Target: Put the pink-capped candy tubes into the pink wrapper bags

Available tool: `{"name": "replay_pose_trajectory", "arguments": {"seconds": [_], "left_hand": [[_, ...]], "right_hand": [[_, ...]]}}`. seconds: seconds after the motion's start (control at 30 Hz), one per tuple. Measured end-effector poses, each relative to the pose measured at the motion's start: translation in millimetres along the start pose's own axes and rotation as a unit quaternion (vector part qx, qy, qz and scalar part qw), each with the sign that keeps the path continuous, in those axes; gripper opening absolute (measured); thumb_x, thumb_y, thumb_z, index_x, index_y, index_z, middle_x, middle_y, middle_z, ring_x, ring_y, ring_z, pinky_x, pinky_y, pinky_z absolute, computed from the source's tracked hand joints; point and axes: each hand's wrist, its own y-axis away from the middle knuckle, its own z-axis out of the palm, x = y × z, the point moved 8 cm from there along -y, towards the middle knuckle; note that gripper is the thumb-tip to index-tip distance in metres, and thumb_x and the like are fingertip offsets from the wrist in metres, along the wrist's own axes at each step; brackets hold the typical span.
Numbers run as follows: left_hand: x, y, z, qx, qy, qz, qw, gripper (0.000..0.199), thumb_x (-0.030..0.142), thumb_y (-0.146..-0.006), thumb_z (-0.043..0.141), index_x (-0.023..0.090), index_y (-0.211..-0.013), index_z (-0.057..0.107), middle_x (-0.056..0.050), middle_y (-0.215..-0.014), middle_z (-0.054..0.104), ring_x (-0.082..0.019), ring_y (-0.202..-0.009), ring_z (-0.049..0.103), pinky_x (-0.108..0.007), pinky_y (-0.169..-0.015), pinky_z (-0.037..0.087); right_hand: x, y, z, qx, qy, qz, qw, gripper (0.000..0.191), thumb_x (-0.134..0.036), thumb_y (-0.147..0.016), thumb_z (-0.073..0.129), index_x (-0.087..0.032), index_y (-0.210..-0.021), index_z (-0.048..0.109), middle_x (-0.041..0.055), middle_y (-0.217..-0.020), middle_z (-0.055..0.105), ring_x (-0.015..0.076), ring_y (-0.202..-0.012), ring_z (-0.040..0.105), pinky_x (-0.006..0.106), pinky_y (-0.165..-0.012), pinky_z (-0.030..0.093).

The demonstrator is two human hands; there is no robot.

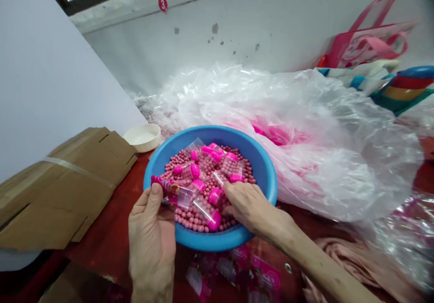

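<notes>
Printed packet (176,193) pinched under left hand's (153,226) thumb.

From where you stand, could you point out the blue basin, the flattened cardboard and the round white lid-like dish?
Blue basin (210,243): head view, on its near rim.
Cardboard (77,176): head view, middle of its upper face.
White dish (144,135): head view, its inside.

Hands (152,230) (249,203) — some fingertips hidden; cardboard (74,190) cut off; tote bag (359,45) — blurred.

Red table (111,235) under blue basin (212,243), cardboard (71,185), clear plastic (346,167)
</notes>
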Motion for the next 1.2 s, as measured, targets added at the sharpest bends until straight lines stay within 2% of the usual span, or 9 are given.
{"name": "replay_pose_trajectory", "arguments": {"seconds": [0.2, 0.37, 0.43, 0.57, 0.63, 0.77, 0.97, 1.07, 1.2], "left_hand": [[-13.8, -3.8, 5.8, -0.009, 0.052, -0.052, 0.997, 0.012, 0.026, -0.069, 0.074, 0.016, -0.07, 0.067, -0.001, -0.07, 0.073, -0.014, -0.066, 0.066, -0.025, -0.06, 0.055], [-17.2, -7.7, 4.7, -0.012, 0.079, -0.046, 0.996, 0.009, 0.024, -0.076, 0.068, 0.015, -0.08, 0.068, -0.001, -0.073, 0.073, -0.011, -0.065, 0.065, -0.022, -0.061, 0.055], [-18.8, -7.5, 6.8, -0.015, 0.087, -0.044, 0.995, 0.012, 0.025, -0.077, 0.068, 0.015, -0.083, 0.068, -0.002, -0.075, 0.073, -0.011, -0.065, 0.065, -0.022, -0.062, 0.055], [-22.5, 0.4, 16.2, -0.024, 0.092, -0.043, 0.995, 0.012, 0.028, -0.076, 0.069, 0.016, -0.078, 0.067, -0.002, -0.075, 0.073, -0.012, -0.065, 0.066, -0.024, -0.065, 0.055], [-23.6, 7.0, 21.4, -0.034, 0.084, -0.037, 0.995, 0.011, 0.029, -0.075, 0.069, 0.018, -0.075, 0.067, -0.001, -0.07, 0.073, -0.013, -0.061, 0.066, -0.026, -0.062, 0.055], [-33.6, 17.8, 27.1, -0.044, 0.087, -0.071, 0.993, 0.014, 0.033, -0.075, 0.068, 0.02, -0.079, 0.067, -0.002, -0.072, 0.074, -0.015, -0.059, 0.067, -0.025, -0.057, 0.054], [-35.8, 19.5, 28.3, -0.02, 0.085, -0.058, 0.995, 0.01, 0.024, -0.066, 0.077, 0.019, -0.068, 0.069, 0.002, -0.062, 0.072, -0.009, -0.052, 0.064, -0.02, -0.058, 0.054], [-38.2, 25.1, 34.6, -0.049, 0.086, -0.07, 0.993, 0.013, 0.026, -0.063, 0.079, 0.017, -0.067, 0.069, 0.0, -0.063, 0.072, -0.009, -0.054, 0.064, -0.018, -0.055, 0.053], [-39.4, 39.8, 44.4, -0.118, 0.07, -0.072, 0.988, 0.016, 0.023, -0.058, 0.082, 0.019, -0.068, 0.071, -0.001, -0.065, 0.072, -0.013, -0.06, 0.066, -0.022, -0.06, 0.054]], "right_hand": [[14.0, -8.8, -4.2, 0.014, -0.106, 0.056, 0.993, 0.022, -0.015, -0.074, 0.061, -0.019, -0.064, 0.042, -0.0065, -0.059, 0.041, 0.0104, -0.055, 0.04, 0.025, -0.055, 0.029], [4.9, 4.9, -24.1, 0.063, -0.252, 0.114, 0.959, 0.026, -0.036, -0.087, 0.046, -0.021, -0.068, 0.038, -0.0062, -0.061, 0.04, 0.0096, -0.055, 0.038, 0.023, -0.05, 0.031], [-4.8, 15.9, -26.1, 0.072, -0.333, 0.139, 0.93, 0.027, -0.042, -0.086, 0.047, -0.02, -0.071, 0.043, -0.0054, -0.064, 0.042, 0.0091, -0.055, 0.04, 0.02, -0.048, 0.034], [-23.3, 30.7, -21.0, 0.096, -0.535, 0.181, 0.819, 0.025, -0.041, -0.075, 0.063, -0.018, -0.079, 0.055, -0.0023, -0.071, 0.055, 0.0102, -0.061, 0.05, 0.021, -0.056, 0.043], [-28.5, 33.1, -21.8, 0.12, -0.55, 0.192, 0.804, 0.022, -0.039, -0.073, 0.065, -0.018, -0.078, 0.059, -0.0022, -0.07, 0.058, 0.0101, -0.06, 0.051, 0.02, -0.056, 0.043], [-32.0, 35.9, -22.5, 0.138, -0.522, 0.188, 0.82, 0.021, -0.037, -0.075, 0.064, -0.018, -0.071, 0.057, -0.0025, -0.065, 0.056, 0.01, -0.056, 0.05, 0.02, -0.051, 0.042], [-28.3, 46.6, -17.1, 0.093, -0.496, 0.176, 0.845, 0.023, -0.038, -0.078, 0.059, -0.019, -0.066, 0.054, -0.0042, -0.058, 0.05, 0.0096, -0.053, 0.046, 0.019, -0.05, 0.039], [-24.4, 52.0, -20.6, 0.097, -0.479, 0.179, 0.854, 0.027, -0.042, -0.08, 0.057, -0.018, -0.067, 0.053, -0.0041, -0.059, 0.047, 0.0094, -0.053, 0.045, 0.018, -0.05, 0.039], [-17.0, 60.0, -25.6, 0.151, -0.468, 0.209, 0.846, 0.024, -0.041, -0.08, 0.058, -0.019, -0.07, 0.057, -0.0038, -0.056, 0.053, 0.0093, -0.05, 0.048, 0.017, -0.049, 0.039]]}}
